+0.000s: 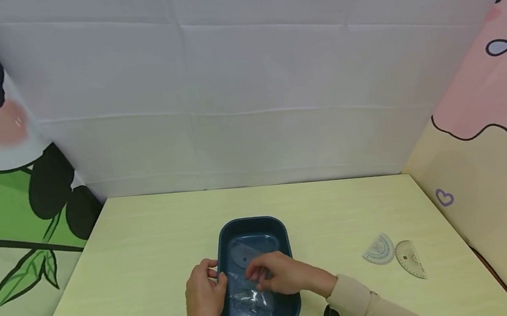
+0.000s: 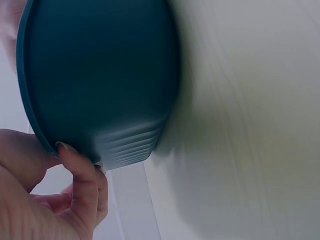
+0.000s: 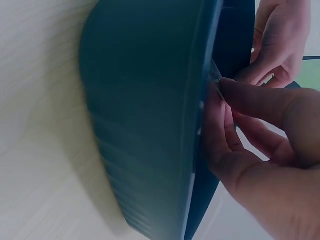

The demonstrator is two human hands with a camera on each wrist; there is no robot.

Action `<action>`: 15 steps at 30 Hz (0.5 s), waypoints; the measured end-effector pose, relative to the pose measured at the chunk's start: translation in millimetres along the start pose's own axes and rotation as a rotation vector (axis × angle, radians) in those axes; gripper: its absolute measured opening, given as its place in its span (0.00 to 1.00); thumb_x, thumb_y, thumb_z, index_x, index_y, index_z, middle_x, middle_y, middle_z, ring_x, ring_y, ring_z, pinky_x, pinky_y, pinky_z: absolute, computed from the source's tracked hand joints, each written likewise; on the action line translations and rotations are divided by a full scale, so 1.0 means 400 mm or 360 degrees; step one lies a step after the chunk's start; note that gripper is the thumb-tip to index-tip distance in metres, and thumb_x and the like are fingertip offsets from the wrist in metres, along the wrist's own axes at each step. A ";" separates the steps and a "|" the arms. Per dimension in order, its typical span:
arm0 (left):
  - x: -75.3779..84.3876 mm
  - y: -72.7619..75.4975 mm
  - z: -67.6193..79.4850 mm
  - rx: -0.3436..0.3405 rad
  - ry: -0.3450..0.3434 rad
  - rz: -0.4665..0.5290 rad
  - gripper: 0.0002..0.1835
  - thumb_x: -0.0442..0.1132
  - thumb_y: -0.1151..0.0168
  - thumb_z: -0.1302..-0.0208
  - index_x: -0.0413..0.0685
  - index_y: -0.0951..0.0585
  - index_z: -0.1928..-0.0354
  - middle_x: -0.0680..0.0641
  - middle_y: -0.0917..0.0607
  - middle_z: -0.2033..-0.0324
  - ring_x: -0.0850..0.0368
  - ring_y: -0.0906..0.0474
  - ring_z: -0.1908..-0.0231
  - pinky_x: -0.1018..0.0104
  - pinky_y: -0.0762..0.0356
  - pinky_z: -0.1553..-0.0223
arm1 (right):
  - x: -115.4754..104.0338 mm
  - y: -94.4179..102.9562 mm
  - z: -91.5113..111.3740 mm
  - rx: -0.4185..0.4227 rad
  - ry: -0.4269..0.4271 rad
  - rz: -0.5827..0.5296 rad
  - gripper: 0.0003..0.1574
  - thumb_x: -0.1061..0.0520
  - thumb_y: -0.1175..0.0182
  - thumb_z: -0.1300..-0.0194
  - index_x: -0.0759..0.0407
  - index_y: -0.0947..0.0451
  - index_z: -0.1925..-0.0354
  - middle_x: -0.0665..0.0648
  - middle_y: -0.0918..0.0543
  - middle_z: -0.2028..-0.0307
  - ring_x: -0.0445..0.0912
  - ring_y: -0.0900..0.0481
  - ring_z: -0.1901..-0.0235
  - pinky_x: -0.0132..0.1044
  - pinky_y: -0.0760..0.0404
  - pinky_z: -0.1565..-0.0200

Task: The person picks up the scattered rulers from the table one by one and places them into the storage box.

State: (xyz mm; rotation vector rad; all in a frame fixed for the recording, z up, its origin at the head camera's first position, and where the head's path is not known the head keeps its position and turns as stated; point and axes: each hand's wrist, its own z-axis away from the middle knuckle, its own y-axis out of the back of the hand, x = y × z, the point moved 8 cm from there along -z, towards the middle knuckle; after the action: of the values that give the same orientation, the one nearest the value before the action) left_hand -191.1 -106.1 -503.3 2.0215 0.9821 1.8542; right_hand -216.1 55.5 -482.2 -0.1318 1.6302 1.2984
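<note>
Nearest the viewer, at 6 o'clock on the pale counter, sits a dark blue tray with both hands at it. The left hand comes up from 7 o'clock and grips the tray's left rim, thumb over the edge and fingers curled against the outer wall; the left wrist view shows a fingertip pressed to that rim. The right hand reaches in from 4 o'clock, its cream sleeve angled across the counter, fingers bent down over the tray's middle and pinching a clear plastic piece. In the right wrist view the fingertips meet on a thin transparent edge just above the rim. Another clear protractor lies flat in the tray's far half. At 3 o'clock, well apart from the tray, two protractors lie side by side on the counter.
</note>
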 end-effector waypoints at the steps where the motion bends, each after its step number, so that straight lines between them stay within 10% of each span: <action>1: 0.000 0.000 0.000 -0.0001 0.0000 0.0000 0.13 0.28 0.32 0.41 0.35 0.17 0.53 0.47 0.19 0.70 0.56 0.23 0.72 0.59 0.25 0.69 | 0.000 -0.004 -0.002 -0.0012 -0.0001 -0.0003 0.17 0.73 0.35 0.36 0.66 0.18 0.48 0.61 0.15 0.55 0.43 0.16 0.59 0.28 0.20 0.56; 15: 0.002 0.000 0.002 0.0012 -0.0003 -0.0006 0.14 0.28 0.32 0.42 0.34 0.17 0.53 0.46 0.19 0.70 0.55 0.23 0.72 0.59 0.25 0.69 | 0.012 -0.043 -0.014 -0.0087 -0.0133 0.0121 0.17 0.73 0.32 0.39 0.63 0.17 0.52 0.52 0.16 0.63 0.35 0.20 0.66 0.25 0.21 0.61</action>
State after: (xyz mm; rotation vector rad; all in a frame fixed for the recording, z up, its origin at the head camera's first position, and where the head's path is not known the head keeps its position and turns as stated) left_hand -190.4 -105.5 -502.5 2.0241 0.9931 1.8492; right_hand -211.5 46.2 -497.9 -0.0485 1.5421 1.3888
